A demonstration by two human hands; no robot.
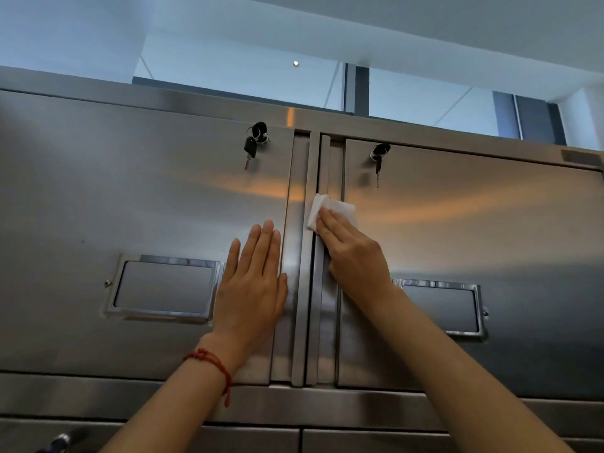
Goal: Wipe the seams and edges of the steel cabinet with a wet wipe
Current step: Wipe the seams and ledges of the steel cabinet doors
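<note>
Steel cabinet [147, 197] doors meet at 1 seam: right hand [353, 253] presses the wet wipe [330, 207] flat-fingered; left hand [253, 282] braces, fingers straight (best keep pressure along the groove).

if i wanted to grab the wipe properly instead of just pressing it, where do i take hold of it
Take the wet wipe by its free upper edge, which sticks out above the right hand's fingertips. Come from above and pinch that folded edge. The lower part is pinned flat against the cabinet seam under straight fingers, so no grip is likely there. The left hand lies flat on the left door.
</note>
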